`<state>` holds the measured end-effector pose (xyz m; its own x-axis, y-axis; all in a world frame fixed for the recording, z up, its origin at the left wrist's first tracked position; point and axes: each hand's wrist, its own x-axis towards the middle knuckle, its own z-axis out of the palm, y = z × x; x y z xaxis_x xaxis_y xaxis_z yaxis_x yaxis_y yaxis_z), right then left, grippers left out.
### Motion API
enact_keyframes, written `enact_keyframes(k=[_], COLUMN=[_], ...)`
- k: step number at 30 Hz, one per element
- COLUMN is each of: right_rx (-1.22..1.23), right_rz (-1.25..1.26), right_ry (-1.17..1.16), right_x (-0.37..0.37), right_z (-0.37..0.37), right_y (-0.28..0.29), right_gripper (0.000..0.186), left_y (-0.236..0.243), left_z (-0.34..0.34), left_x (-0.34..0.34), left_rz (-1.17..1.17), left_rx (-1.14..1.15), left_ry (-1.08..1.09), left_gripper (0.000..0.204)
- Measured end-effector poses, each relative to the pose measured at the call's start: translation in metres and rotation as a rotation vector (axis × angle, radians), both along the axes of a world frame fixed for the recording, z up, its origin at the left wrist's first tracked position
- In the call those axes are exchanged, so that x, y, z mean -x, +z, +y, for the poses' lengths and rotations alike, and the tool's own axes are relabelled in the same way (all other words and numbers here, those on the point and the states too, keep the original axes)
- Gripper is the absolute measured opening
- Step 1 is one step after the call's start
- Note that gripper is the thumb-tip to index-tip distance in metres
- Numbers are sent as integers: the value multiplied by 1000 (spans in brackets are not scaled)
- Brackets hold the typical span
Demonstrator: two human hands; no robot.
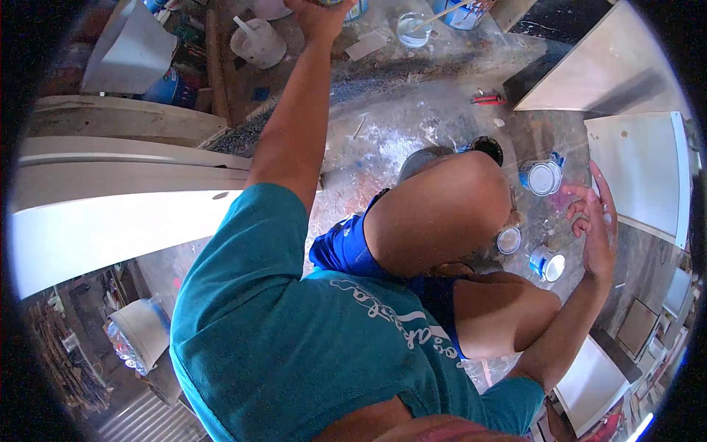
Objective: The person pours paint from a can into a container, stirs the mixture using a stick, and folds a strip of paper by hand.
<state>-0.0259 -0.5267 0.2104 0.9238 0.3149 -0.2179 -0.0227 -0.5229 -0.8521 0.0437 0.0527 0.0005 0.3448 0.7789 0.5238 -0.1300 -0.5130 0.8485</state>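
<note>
My left hand (pixel 320 16) reaches to the far edge of the view, where its fingertips are cut off. It is closed around a small dark, yellowish thing that I cannot make out, close to a blue-labelled can (pixel 356 9). My right hand (pixel 598 228) is raised on the right, holding nothing, with some fingers stretched apart and others curled. Whitish smears mark its fingers. Near it stand a paint can with a white lid (pixel 543 178) and an open can with white inside (pixel 549 264).
A whitish bucket (pixel 258 44) and a clear tub with a stick (pixel 414 31) stand far off. Red-handled pliers (pixel 488 99) lie on the stained floor. White panels stand left (pixel 132 221) and right (pixel 641 169). A dark open container (pixel 486 149) is beyond my knee.
</note>
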Motion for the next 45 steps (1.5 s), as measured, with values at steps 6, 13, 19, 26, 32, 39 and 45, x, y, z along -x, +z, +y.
enact_keyframes(k=[6, 13, 19, 26, 32, 39, 45], right_rx=[86, 21, -44, -46, 133, 141, 195], right_rz=[-13, 0, 5, -192, -329, -400, -250], right_ry=[-2, 52, 71, 183, 304, 476, 543], right_x=[2, -6, -22, -75, -116, -117, -89], right_z=[-7, 4, 1, -11, 8, 41, 53], right_y=[-2, -7, -20, -79, -117, -123, -88], right_gripper=[64, 60, 59, 65, 63, 68, 72], left_y=[-10, 1, 75, 275, 358, 378, 368], left_z=[-76, -83, -80, -164, -243, -288, -286], left_x=[76, 91, 96, 129, 184, 222, 230], left_rz=[346, 923, 360, -182, -292, -340, -277], left_rx=[-345, -501, -79, -139, -316, -319, -363], left_ry=[199, 126, -176, -443, -450, -551, -506], left_gripper=[79, 32, 30, 22, 24, 9, 16])
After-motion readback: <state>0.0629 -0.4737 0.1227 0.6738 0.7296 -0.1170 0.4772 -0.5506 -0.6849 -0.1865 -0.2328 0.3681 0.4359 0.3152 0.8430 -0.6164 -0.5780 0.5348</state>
